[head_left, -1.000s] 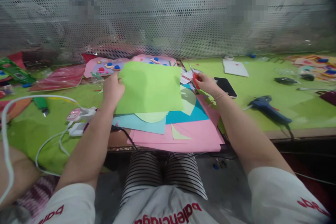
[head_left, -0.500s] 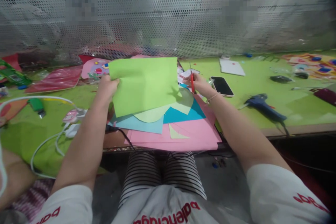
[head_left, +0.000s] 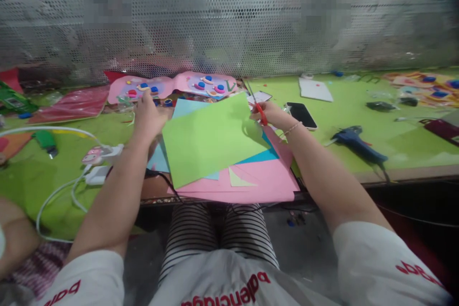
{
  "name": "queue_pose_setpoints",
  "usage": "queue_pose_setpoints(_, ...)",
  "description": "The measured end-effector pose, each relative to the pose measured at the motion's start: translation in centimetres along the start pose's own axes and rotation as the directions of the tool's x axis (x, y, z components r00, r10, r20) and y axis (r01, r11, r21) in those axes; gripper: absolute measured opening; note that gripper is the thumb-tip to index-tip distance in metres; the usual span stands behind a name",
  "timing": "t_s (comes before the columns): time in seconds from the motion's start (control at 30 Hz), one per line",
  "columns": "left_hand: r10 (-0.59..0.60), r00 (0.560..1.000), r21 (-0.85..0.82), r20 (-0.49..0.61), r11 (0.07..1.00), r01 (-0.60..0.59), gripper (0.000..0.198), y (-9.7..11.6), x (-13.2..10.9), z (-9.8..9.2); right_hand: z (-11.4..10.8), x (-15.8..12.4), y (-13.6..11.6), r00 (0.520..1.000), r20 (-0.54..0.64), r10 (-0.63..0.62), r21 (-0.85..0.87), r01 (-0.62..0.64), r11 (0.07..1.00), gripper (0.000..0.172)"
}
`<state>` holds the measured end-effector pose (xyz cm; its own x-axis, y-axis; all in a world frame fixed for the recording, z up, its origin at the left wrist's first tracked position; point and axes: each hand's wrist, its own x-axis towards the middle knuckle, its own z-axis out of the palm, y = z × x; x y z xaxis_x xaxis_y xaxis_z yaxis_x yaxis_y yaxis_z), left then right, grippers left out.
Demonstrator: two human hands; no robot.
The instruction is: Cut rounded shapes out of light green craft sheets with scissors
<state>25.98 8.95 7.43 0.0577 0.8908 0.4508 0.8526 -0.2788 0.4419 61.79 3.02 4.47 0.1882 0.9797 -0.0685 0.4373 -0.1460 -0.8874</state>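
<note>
A bright green sheet of paper (head_left: 211, 138) lies tilted over a pile of light blue and pink paper (head_left: 265, 181). My left hand (head_left: 151, 117) is by the sheet's upper left edge, fingers apart, with nothing held. In my right hand (head_left: 270, 114) are red-handled scissors (head_left: 261, 113), their blades pointing up and away to the left. That hand hovers at the sheet's right edge, casting a shadow on it. A small pale green paper scrap (head_left: 239, 178) rests on the pink paper. Behind the pile stand pink cut-out pieces (head_left: 206, 83) with small colourful hat shapes.
A phone (head_left: 301, 115) lies right of my right hand, and a blue glue gun (head_left: 360, 146) farther right. White chargers with cables (head_left: 98, 174) sit at left near a green utility knife (head_left: 46, 143). A perforated metal panel (head_left: 222, 24) borders the table's back.
The green sheet has come down onto the pile and turned, its right side higher. My left hand has let go of it. The scissors have tilted left in my right hand.
</note>
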Motion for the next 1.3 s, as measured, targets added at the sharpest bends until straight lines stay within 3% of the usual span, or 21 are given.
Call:
queue_pose_setpoints(0.1, 0.105, 0.989, 0.06, 0.1, 0.992, -0.111, 0.061, 0.9, -0.8, 1.0, -0.4, 0.0, 0.1, 0.996, 0.084, 0.006, -0.049, -0.002, 0.999, 0.022)
queue_pose_setpoints(0.2, 0.21, 0.929, 0.058, 0.303, 0.97, -0.238, 0.051, 1.9, -1.9, 2.1, -0.5, 0.0, 0.1, 0.985, 0.169, -0.018, -0.061, 0.028, 0.998, 0.021)
queue_pose_setpoints(0.33, 0.285, 0.848, 0.071, 0.446, 0.934, -0.351, 0.056, 2.5, -3.3, 2.8, -0.8, -0.2, 0.1, 0.95, 0.308, -0.047, -0.085, 0.077, 0.993, 0.023)
queue_pose_setpoints(0.53, 0.263, 0.736, -0.033, 0.623, 0.95, -0.311, 0.065, 3.2, -4.2, 3.4, -1.3, 0.2, 0.3, 0.967, 0.247, -0.062, -0.146, 0.101, 0.984, 0.024)
queue_pose_setpoints(0.6, 0.28, 0.733, -0.063, 0.62, 0.949, -0.309, 0.062, 3.4, -4.4, 3.8, -1.2, 0.6, 0.7, 0.971, 0.227, -0.077, -0.235, 0.131, 0.963, 0.021)
queue_pose_setpoints(0.7, 0.24, 0.768, -0.076, 0.594, 0.967, -0.244, 0.05, 3.5, -4.4, 4.0, -0.8, 1.1, 1.1, 0.967, 0.231, -0.107, -0.348, 0.185, 0.919, 0.018)
queue_pose_setpoints(0.8, 0.18, 0.776, -0.078, 0.604, 0.983, -0.167, 0.041, 3.1, -4.0, 3.7, -0.4, 0.9, 0.9, 0.959, 0.254, -0.124, -0.344, 0.21, 0.915, 0.017)
queue_pose_setpoints(0.97, 0.155, 0.695, -0.022, 0.703, 0.98, -0.196, 0.042, 2.5, -3.5, 2.9, 0.5, -0.3, -0.4, 0.955, 0.273, -0.119, -0.264, 0.193, 0.945, 0.021)
queue_pose_setpoints(1.17, 0.123, 0.67, -0.007, 0.732, 0.985, -0.173, 0.048, 2.7, -3.5, 2.9, 1.1, -0.9, -0.7, 0.96, 0.26, -0.104, -0.225, 0.165, 0.96, 0.018)
queue_pose_setpoints(1.23, 0.133, 0.68, -0.029, 0.721, 0.986, -0.163, 0.046, 2.7, -3.5, 3.2, 1.1, -0.8, -0.6, 0.967, 0.235, -0.1, -0.226, 0.155, 0.962, 0.016)
queue_pose_setpoints(1.3, 0.149, 0.72, -0.037, 0.678, 0.985, -0.168, 0.041, 2.8, -3.7, 3.5, 1.1, -0.8, -0.5, 0.968, 0.228, -0.104, -0.219, 0.155, 0.963, 0.016)
